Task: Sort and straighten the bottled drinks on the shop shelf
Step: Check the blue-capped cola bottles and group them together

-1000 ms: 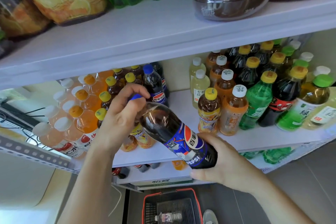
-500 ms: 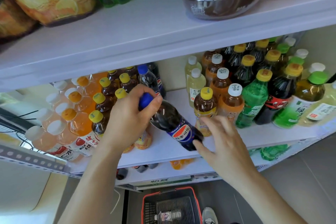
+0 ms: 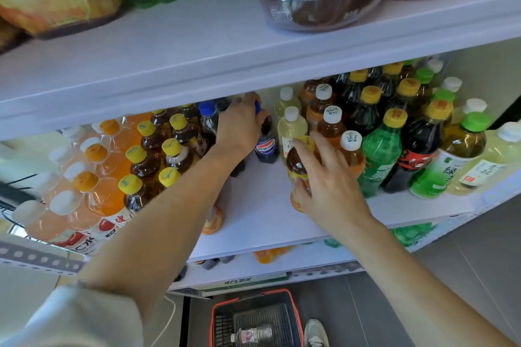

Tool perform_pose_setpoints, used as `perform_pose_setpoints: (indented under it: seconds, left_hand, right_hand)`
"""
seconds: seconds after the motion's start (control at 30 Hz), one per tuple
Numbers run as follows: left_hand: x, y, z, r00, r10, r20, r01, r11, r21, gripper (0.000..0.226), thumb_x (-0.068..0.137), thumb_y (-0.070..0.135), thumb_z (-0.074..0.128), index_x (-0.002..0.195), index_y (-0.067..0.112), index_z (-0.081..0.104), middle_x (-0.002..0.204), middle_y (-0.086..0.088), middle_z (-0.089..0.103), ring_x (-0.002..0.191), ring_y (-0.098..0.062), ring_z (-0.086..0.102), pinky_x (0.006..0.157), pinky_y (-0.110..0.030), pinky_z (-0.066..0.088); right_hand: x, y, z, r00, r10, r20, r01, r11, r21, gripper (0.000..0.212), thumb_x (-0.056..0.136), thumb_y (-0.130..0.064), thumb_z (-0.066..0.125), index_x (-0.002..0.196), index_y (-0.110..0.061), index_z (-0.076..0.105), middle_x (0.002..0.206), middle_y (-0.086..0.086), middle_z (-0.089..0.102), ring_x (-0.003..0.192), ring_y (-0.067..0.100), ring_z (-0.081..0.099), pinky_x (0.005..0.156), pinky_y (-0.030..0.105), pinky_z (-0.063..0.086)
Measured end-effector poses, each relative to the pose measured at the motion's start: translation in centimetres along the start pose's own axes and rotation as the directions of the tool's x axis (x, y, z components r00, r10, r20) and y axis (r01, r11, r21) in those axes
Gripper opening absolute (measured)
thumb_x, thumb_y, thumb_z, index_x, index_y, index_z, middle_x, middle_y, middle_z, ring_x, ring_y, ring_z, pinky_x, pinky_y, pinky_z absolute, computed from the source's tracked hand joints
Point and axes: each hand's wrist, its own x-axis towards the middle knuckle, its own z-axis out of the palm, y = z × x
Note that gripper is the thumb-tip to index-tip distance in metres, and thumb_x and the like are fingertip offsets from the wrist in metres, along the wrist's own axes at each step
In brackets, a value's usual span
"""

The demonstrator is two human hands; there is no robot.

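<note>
Arms both reach into the shelf (image 3: 262, 214): the left hand (image 3: 242, 124), stretched far in, curls its fingers over the blue cap of the cola bottle (image 3: 266, 146), which stands upright beneath its palm, long axis vertical. Nearer, the right hand (image 3: 327, 183) lays spread fingers against the yellow-capped tea bottle (image 3: 296, 166), thumb across its front; whether it truly clasps it, I cannot tell.

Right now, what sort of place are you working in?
Most likely a small shop or convenience store: white shelves packed with rows of bottled drinks grouped by kind, and a red shopping basket on the floor below.
</note>
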Motion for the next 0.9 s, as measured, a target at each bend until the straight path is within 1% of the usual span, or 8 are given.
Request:
perform_pose_setpoints:
  seconds: [0.23,0.37,0.47,0.53,0.6,0.67,0.77,0.9]
  left_hand:
    - [4.4,0.8,1.3,0.994,-0.111,0.012,0.112,0.993,-0.028,0.022,0.102,0.027,0.049,0.111,0.009,0.059,0.099,-0.008,0.062,0.093,-0.026,0.059,0.080,-0.035,0.049]
    - [5.7,0.8,1.7,0.961,-0.272,0.036,0.275,0.949,-0.154,0.013,0.102,0.019,0.047,0.093,0.016,0.056,0.074,0.013,0.034,0.083,-0.014,0.043,0.074,-0.027,0.035]
    - [5.2,1.3,0.9,0.964,-0.245,0.108,0.254,0.964,-0.079,0.023,0.103,0.015,0.044,0.118,0.003,0.057,0.101,-0.005,0.056,0.088,-0.018,0.046,0.079,-0.029,0.040]
    - [4.5,1.5,0.1,0.954,-0.246,0.169,0.257,0.965,-0.050,0.028,0.101,0.011,0.045,0.125,-0.001,0.054,0.122,-0.020,0.057,0.096,-0.027,0.056,0.089,-0.037,0.048]
    - [3.2,1.3,-0.9,0.958,-0.237,0.161,0.245,0.969,-0.031,0.030,0.097,0.006,0.046,0.125,-0.001,0.055,0.119,-0.022,0.059,0.096,-0.031,0.060,0.086,-0.042,0.052]
    - [1.5,0.5,-1.9,0.984,-0.170,0.049,0.165,0.983,0.080,0.030,0.093,0.003,0.047,0.120,0.003,0.060,0.112,-0.020,0.063,0.096,-0.034,0.061,0.078,-0.040,0.051]
    - [-0.8,-2.0,-3.4,0.988,-0.095,-0.120,0.131,0.932,0.337,0.031,0.090,0.012,0.053,0.118,0.012,0.065,0.118,-0.015,0.065,0.111,-0.039,0.056,0.086,-0.045,0.047]
    - [-1.9,-4.5,-3.9,0.990,-0.138,0.035,0.103,0.864,0.492,0.048,0.095,0.028,0.055,0.141,0.017,0.044,0.133,-0.018,0.055,0.126,-0.043,0.046,0.099,-0.052,0.040]
  right_hand:
    - [-0.3,0.9,0.3,1.000,0.028,0.015,-0.028,0.999,0.046,0.071,0.085,-0.016,0.065,0.149,-0.018,0.035,0.135,0.013,0.050,0.121,0.033,0.046,0.099,0.044,0.042]
    - [-0.4,1.0,0.2,0.999,0.029,0.031,-0.032,0.996,0.087,0.072,0.086,-0.015,0.064,0.150,-0.020,0.033,0.140,0.012,0.046,0.128,0.032,0.042,0.102,0.045,0.041]
    - [-0.6,1.0,-0.1,0.999,0.026,0.033,-0.030,0.987,0.155,0.072,0.085,-0.011,0.065,0.150,-0.018,0.034,0.143,0.012,0.046,0.132,0.032,0.041,0.104,0.046,0.040]
    - [-0.7,1.0,-0.2,1.000,0.026,0.018,-0.029,0.979,0.200,0.071,0.085,-0.008,0.066,0.149,-0.016,0.036,0.144,0.013,0.046,0.133,0.033,0.041,0.105,0.048,0.040]
    - [-1.0,0.9,-0.3,0.999,0.033,-0.002,-0.031,0.970,0.239,0.069,0.084,-0.007,0.066,0.147,-0.014,0.038,0.144,0.013,0.046,0.133,0.033,0.041,0.105,0.048,0.040]
    - [-1.4,0.9,-0.5,0.999,0.041,-0.032,-0.030,0.959,0.282,0.067,0.083,-0.006,0.066,0.145,-0.013,0.041,0.143,0.010,0.047,0.132,0.031,0.043,0.104,0.047,0.042]
    - [-2.1,0.9,-0.8,0.990,0.070,-0.118,-0.027,0.942,0.335,0.057,0.083,-0.003,0.065,0.138,-0.011,0.050,0.137,0.008,0.052,0.126,0.028,0.048,0.102,0.041,0.044]
    - [-3.5,0.3,-1.0,0.960,0.015,-0.279,0.072,0.952,0.297,0.035,0.085,-0.004,0.057,0.120,-0.004,0.062,0.117,0.010,0.060,0.108,0.024,0.056,0.091,0.026,0.045]
